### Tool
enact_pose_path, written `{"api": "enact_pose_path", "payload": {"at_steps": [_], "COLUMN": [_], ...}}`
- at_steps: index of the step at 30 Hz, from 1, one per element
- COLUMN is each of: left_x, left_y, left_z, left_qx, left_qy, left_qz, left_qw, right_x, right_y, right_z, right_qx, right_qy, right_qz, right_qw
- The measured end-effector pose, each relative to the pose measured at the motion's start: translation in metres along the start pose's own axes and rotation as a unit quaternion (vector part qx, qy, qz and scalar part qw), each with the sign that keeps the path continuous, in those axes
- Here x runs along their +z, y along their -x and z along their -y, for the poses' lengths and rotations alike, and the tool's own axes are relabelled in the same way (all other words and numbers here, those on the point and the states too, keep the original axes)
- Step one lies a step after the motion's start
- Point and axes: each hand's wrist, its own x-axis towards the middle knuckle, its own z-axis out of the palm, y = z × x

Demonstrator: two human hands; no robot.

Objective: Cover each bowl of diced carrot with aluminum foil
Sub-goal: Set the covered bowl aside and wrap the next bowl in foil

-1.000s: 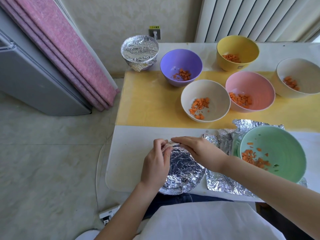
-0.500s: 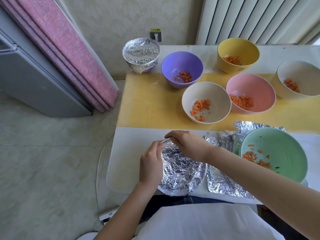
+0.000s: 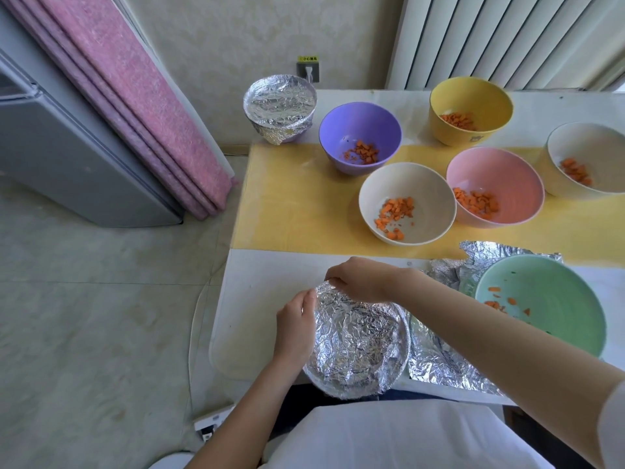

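While both hands are crimping foil over the rim, the left hand [image 3: 294, 328] is pinching the left edge and the right hand [image 3: 362, 279] the far edge of the foil-covered bowl [image 3: 358, 343], which is sitting at the tabletop's [image 3: 270, 275] near edge. Pressing hard could be tearing the thin foil or tipping the bowl lapward; the green bowl [image 3: 548, 299] is waiting uncovered just beside.

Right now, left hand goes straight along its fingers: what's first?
Probably the fingertips of the right hand, just ahead of the left hand at the foil rim; depth unclear.
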Motion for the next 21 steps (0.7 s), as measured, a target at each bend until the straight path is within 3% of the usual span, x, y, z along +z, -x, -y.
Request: {"api": "enact_pose_path", "payload": {"at_steps": [11,21], "left_x": [0.001,0.006], "left_y": [-0.001,0.009], "left_z": [0.005,0.009], "left_qx": [0.005,0.011], "left_qy": [-0.028,0.039], "left_qz": [0.006,-0.005], "left_qw": [1.000,0.999], "right_x": [0.009,0.023], "right_y": [-0.005,0.001], "right_z": [0.000,-0.010], "right_qx": [-0.036,-0.040], "right_qy": [0.008,-0.031], "right_qz": [-0.007,-0.097], "right_qw": [0.999,0.994]}}
